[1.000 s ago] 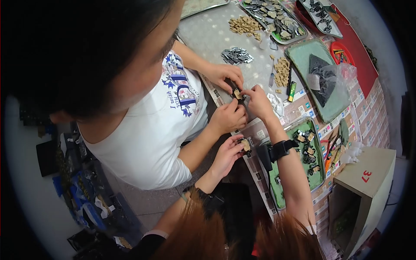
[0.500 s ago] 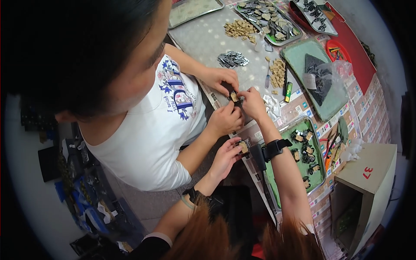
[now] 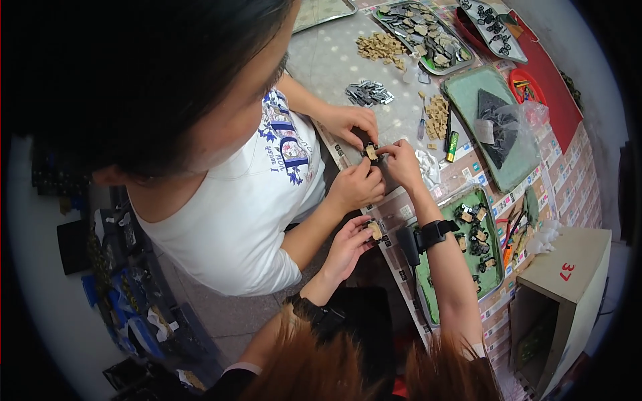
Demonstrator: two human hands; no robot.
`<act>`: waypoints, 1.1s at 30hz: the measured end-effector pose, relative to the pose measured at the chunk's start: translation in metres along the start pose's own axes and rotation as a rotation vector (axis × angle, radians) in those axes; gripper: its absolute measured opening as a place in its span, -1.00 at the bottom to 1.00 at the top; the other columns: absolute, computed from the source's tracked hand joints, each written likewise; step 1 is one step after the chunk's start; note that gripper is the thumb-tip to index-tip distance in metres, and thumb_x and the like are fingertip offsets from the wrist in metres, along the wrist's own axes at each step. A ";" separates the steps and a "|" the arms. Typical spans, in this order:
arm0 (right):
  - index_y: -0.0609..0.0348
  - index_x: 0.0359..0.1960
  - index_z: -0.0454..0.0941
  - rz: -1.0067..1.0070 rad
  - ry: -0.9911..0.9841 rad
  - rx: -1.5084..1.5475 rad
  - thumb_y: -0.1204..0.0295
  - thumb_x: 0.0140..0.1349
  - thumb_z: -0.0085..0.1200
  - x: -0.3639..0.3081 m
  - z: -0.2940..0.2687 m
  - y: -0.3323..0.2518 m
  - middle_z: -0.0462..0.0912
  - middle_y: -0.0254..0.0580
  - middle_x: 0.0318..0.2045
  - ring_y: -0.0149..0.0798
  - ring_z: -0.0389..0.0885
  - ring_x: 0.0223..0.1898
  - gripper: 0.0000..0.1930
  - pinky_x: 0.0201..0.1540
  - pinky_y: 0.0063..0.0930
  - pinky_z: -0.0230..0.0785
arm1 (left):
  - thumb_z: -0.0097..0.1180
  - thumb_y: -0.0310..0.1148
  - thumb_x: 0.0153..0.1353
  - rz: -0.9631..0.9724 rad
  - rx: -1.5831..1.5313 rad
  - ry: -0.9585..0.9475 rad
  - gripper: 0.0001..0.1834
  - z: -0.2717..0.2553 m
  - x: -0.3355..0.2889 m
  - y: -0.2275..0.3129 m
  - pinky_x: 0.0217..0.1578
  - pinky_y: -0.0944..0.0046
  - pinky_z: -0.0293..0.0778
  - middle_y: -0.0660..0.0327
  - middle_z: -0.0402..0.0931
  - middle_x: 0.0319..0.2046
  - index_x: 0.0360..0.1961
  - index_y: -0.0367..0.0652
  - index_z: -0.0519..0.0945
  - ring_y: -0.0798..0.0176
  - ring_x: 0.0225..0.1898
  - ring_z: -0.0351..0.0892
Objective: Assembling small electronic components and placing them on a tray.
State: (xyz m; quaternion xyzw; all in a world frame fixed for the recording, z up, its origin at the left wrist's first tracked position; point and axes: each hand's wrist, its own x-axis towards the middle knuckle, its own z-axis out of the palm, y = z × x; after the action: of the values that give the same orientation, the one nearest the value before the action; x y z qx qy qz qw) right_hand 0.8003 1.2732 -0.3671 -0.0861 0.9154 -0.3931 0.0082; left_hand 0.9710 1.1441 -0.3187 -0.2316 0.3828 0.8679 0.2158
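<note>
My left hand point(image 3: 346, 248) is closed round the edge of a small black-and-tan piece point(image 3: 375, 230), held beside the table edge. My right hand point(image 3: 404, 167) reaches over the table edge, index finger stretched out to a second small black-and-tan piece point(image 3: 372, 153); the fingertip is at or touching it. That second piece sits between the far hand point(image 3: 352, 125) and the near hand point(image 3: 358, 187) of a co-worker in a white top. How my other right fingers are bent is partly hidden.
A green-lined tray point(image 3: 428, 294) with several black-and-tan pieces lies under my right forearm. Beyond are heaps of tan blocks point(image 3: 381, 48) and grey metal parts point(image 3: 368, 93), a screwdriver point(image 3: 421, 127), a green battery-like cylinder point(image 3: 452, 146), pliers point(image 3: 513, 224) and a metal box point(image 3: 568, 257).
The view has shifted slightly, so most things sit a little further right. My right index finger now points more straight at the co-worker's piece. My left hand keeps its piece.
</note>
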 end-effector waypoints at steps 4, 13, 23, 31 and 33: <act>0.12 -0.44 0.59 0.061 -0.065 -0.017 0.39 -0.09 -0.06 0.008 -0.005 -0.017 0.50 0.00 -0.48 -0.04 0.49 -0.36 -0.79 -0.28 -0.29 0.32 | -0.06 -0.44 0.13 -0.002 -0.005 0.003 -0.67 -0.002 -0.001 0.000 -0.16 0.35 0.31 0.25 0.39 -0.22 -0.05 -0.18 0.28 0.38 -0.17 0.38; 0.28 -0.60 0.53 0.141 -0.009 -0.340 0.27 -0.17 0.07 0.013 0.014 -0.051 0.54 0.08 -0.58 0.04 0.53 -0.46 -0.73 -0.36 -0.22 0.38 | -0.07 -0.45 0.13 -0.008 -0.027 0.005 -0.66 0.000 -0.003 -0.001 -0.13 0.32 0.31 0.26 0.39 -0.21 -0.04 -0.16 0.26 0.37 -0.16 0.38; 0.33 -0.62 0.51 0.211 0.013 -0.126 0.29 -0.18 0.07 0.010 0.017 -0.036 0.51 0.13 -0.60 0.08 0.52 -0.49 -0.72 -0.39 -0.23 0.35 | -0.06 -0.44 0.13 -0.015 -0.029 0.022 -0.67 -0.008 -0.006 0.002 -0.15 0.33 0.30 0.27 0.37 -0.20 -0.05 -0.15 0.28 0.39 -0.16 0.37; 0.35 -0.57 0.51 0.017 0.260 -0.277 0.37 -0.15 0.07 0.008 0.030 -0.031 0.50 0.17 -0.59 0.09 0.49 -0.47 -0.77 -0.36 -0.18 0.32 | -0.05 -0.44 0.12 -0.006 -0.037 0.025 -0.67 -0.015 -0.007 0.006 -0.17 0.34 0.30 0.28 0.37 -0.21 -0.05 -0.15 0.28 0.40 -0.17 0.37; 0.35 -0.57 0.51 0.050 0.211 -0.237 0.39 -0.15 0.07 0.010 0.030 -0.031 0.50 0.16 -0.59 0.10 0.48 -0.47 -0.79 -0.35 -0.17 0.32 | -0.05 -0.44 0.12 0.004 -0.029 0.029 -0.68 -0.017 -0.007 0.008 -0.18 0.34 0.31 0.28 0.38 -0.22 -0.06 -0.15 0.29 0.40 -0.17 0.37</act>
State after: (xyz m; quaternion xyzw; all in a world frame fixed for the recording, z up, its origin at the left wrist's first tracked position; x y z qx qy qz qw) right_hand 0.7975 1.2288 -0.3650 -0.0220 0.9530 -0.2890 -0.0882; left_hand 0.9763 1.1250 -0.3198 -0.2464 0.3739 0.8703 0.2049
